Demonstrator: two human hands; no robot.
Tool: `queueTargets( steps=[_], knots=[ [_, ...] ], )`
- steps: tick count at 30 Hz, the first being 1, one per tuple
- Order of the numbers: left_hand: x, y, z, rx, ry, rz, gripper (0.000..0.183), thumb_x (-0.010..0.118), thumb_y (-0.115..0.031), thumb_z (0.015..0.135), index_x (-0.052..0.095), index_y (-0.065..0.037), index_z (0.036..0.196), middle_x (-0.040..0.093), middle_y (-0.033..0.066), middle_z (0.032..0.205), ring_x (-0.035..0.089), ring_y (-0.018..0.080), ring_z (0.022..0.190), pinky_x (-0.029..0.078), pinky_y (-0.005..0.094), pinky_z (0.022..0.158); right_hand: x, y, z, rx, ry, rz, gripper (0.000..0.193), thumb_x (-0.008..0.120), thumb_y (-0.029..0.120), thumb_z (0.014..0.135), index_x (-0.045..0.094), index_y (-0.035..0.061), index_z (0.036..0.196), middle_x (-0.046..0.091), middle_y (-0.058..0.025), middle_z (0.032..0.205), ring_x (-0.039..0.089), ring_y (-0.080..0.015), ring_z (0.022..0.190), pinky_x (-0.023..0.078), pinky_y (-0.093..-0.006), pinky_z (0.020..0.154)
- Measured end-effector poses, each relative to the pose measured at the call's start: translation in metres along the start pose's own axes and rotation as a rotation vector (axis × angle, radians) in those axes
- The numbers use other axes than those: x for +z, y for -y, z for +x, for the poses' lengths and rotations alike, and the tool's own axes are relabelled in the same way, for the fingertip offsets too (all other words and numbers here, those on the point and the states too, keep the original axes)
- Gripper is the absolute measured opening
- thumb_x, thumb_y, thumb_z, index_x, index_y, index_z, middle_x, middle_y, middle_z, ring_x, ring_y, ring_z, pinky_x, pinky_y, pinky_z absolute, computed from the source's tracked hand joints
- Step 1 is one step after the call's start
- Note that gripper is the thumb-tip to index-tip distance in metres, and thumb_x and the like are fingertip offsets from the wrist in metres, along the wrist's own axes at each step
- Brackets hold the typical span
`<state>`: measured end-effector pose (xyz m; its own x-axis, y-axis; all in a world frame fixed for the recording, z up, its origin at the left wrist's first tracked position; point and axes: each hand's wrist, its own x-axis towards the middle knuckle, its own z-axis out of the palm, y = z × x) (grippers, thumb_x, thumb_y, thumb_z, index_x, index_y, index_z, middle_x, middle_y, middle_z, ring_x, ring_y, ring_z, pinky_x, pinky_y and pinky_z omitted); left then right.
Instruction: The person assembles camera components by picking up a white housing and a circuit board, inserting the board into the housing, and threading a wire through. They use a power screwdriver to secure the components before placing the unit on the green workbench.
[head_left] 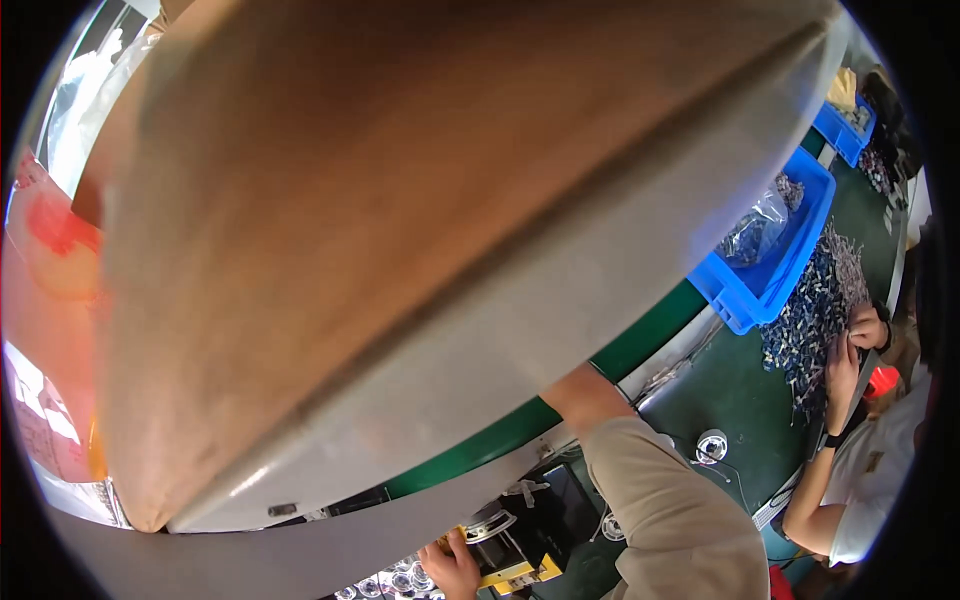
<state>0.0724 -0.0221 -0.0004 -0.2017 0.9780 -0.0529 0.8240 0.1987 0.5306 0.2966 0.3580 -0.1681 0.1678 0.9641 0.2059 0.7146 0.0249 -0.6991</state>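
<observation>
Right up against the camera, a big brown cardboard box (pixel 400 200) with a pale grey underside is filling most of the view. The person's right arm, in a tan sleeve (pixel 670 510), is reaching up beneath the box; the right hand is hidden behind it, so I cannot tell whether it is gripping. Below the box, at the lower edge, the left hand (pixel 450 568) is resting with curled fingers on a yellow-and-black machine fixture (pixel 510 560), beside a round metal part (pixel 490 525). To the right of the box, a blue plastic bin (pixel 770 270) is sitting on a green work table (pixel 740 390), with a heap of small blue-and-silver parts (pixel 810 320) just beside it. A co-worker's hands (pixel 850 345) are sorting through that heap.
</observation>
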Motion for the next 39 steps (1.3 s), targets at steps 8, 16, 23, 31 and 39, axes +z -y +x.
queueTargets(
  steps=[8, 16, 23, 31, 39],
  knots=[
    [0.008, -0.017, 0.004, 0.112, -0.004, -0.029, 0.030, 0.055, -0.020, 0.088, 0.059, -0.001, 0.112, 0.060, 0.0206, 0.107, 0.057, 0.0382, 0.096, 0.045, 0.0437, 0.085, 0.005, -0.039, 0.018, 0.108, -0.053, -0.030, 0.078, 0.061, 0.023, 0.084, 0.018, 0.0101, 0.147, 0.063, -0.0204, 0.075, 0.063, -0.0386, 0.073, 0.048, -0.0501, 0.063],
    [0.004, -0.022, -0.001, 0.016, -0.074, 0.031, 0.035, 0.057, -0.032, 0.090, 0.061, -0.003, 0.108, 0.062, 0.0218, 0.101, 0.059, 0.0387, 0.089, 0.048, 0.0455, 0.078, -0.119, 0.070, -0.044, -0.309, -0.187, 0.262, 0.028, 0.062, 0.024, 0.083, 0.054, 0.0062, 0.103, 0.063, -0.0161, 0.089, 0.062, -0.0351, 0.083, 0.049, -0.0483, 0.068],
    [0.025, 0.021, 0.002, 0.176, -0.170, -0.086, 0.051, 0.049, -0.048, 0.092, 0.059, -0.003, 0.113, 0.059, 0.0264, 0.105, 0.056, 0.0438, 0.094, 0.045, 0.0505, 0.082, -0.433, 0.201, -0.206, -0.328, 0.353, -0.352, 0.034, 0.054, 0.041, 0.090, 0.062, 0.0086, 0.084, 0.062, -0.0117, 0.071, 0.065, -0.0303, 0.067, 0.052, -0.0410, 0.057],
    [0.022, 0.006, 0.003, 0.273, -0.205, -0.179, 0.042, 0.052, -0.038, 0.091, 0.061, -0.002, 0.111, 0.060, 0.0270, 0.100, 0.057, 0.0456, 0.087, 0.045, 0.0512, 0.075, -0.631, 0.271, -0.079, -0.365, -0.786, -0.633, 0.042, 0.067, 0.045, 0.078, 0.068, 0.0036, 0.086, 0.068, -0.0155, 0.086, 0.065, -0.0330, 0.083, 0.050, -0.0409, 0.074],
    [0.021, 0.015, 0.006, 0.319, -0.265, -0.100, 0.038, 0.056, -0.035, 0.091, 0.062, -0.002, 0.108, 0.064, 0.0218, 0.092, 0.059, 0.0426, 0.078, 0.047, 0.0485, 0.068, -0.614, 0.213, 0.037, 0.143, -0.117, -0.923, 0.081, 0.055, 0.067, 0.076, 0.059, -0.0020, 0.119, 0.060, -0.0233, 0.118, 0.057, -0.0355, 0.111, 0.042, -0.0415, 0.095]
  ],
)
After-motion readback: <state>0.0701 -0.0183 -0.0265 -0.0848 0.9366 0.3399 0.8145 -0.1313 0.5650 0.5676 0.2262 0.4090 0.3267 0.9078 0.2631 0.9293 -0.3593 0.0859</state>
